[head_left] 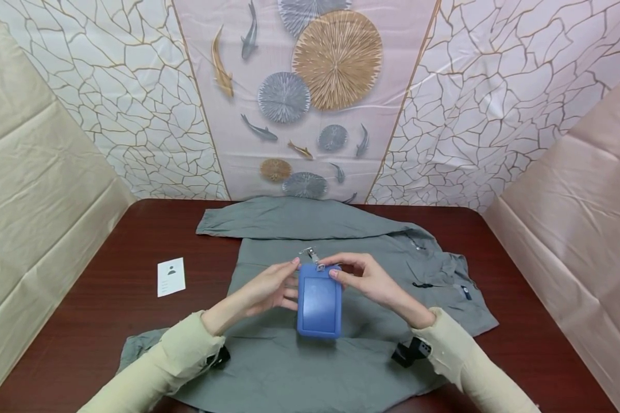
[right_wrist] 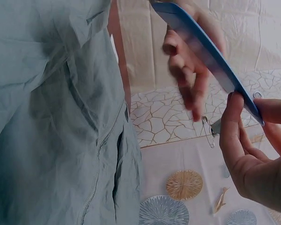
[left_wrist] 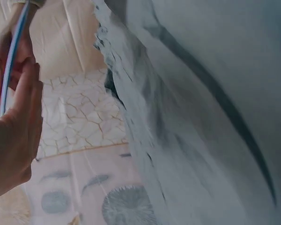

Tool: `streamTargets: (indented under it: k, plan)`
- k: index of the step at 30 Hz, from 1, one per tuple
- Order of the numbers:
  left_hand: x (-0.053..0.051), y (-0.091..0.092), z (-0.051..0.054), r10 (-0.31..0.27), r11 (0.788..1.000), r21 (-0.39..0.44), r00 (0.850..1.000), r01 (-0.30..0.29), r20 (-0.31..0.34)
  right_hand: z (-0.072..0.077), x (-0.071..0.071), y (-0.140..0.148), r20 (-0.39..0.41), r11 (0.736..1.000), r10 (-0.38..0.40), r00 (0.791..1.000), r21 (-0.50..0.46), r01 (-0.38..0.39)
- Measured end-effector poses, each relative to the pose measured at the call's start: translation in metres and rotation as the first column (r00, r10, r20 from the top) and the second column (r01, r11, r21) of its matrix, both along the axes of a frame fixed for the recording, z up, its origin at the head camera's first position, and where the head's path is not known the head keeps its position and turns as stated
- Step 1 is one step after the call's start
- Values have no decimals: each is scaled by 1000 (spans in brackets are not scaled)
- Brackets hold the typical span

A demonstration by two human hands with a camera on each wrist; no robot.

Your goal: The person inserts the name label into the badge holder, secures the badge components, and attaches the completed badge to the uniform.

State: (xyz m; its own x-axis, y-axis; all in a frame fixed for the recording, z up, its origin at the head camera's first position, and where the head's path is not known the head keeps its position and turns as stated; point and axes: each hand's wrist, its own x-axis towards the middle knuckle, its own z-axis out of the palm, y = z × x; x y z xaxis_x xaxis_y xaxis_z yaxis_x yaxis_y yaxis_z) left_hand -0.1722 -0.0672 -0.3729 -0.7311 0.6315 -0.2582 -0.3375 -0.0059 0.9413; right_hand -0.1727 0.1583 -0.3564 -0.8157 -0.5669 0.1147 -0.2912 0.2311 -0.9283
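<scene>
Reddish table (head_left: 108, 269): grey garment (head_left: 364, 332) spread wide; white card (head_left: 171, 281) (printed figure (head_left: 172, 270)) apart, left.

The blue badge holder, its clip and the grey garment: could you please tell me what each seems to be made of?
Badge holder: probably smooth plastic, given its even colour and soft sheen. Clip: likely shiny metal, judging by its silvery glints. Garment: matte, thin-looking cloth, shown by its soft folds and creases; the fibre cannot be told.

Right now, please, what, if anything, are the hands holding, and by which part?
A blue badge holder, pinched at its top by the right hand; whether the left hand grips it is unclear.
</scene>
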Motion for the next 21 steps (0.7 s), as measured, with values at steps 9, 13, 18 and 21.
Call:
streamTargets:
  k: [9,13,18,21]
  plan:
    - [9,2,6,-23,1000,-18,997,22,-70,-1,3,1,20,999,1,1000,-38,0]
    - [10,1,5,-30,999,-15,996,29,-80,-2,3,1,14,997,14,1000,-70,-13]
    - [10,1,4,-48,999,-1,996,48,-77,-2,3,0,80,993,-39,996,-106,48]
    - [11,3,4,-64,998,-9,995,64,-78,-2,3,-2,148,987,-89,985,-120,107]
